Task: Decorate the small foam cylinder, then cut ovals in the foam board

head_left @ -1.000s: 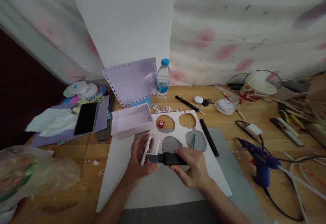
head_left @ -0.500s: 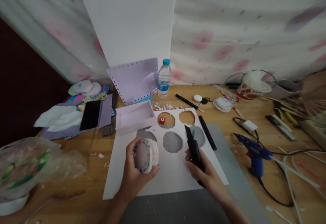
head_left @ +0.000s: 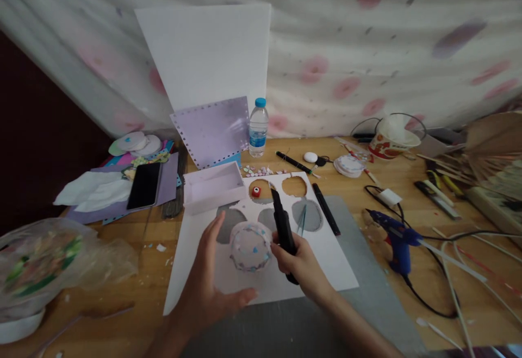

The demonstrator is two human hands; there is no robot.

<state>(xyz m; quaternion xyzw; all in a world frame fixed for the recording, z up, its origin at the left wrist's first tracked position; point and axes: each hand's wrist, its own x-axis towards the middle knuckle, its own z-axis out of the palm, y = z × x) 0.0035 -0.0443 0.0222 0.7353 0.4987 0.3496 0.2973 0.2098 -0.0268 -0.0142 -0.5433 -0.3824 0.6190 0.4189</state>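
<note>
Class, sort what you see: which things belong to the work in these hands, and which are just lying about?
Likely in use:
cutter, held in the right hand
disc, by the open left hand
holed sheet, below the hands
mat, under the sheet

Probably lying about:
phone
bottle
tub
plastic bag

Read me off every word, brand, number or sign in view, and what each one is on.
No text is legible.
Water bottle: blue label, print too small to read.
White tub: red print, too blurred to read.
Small red block: dark mark on white, too small to make out.
</note>
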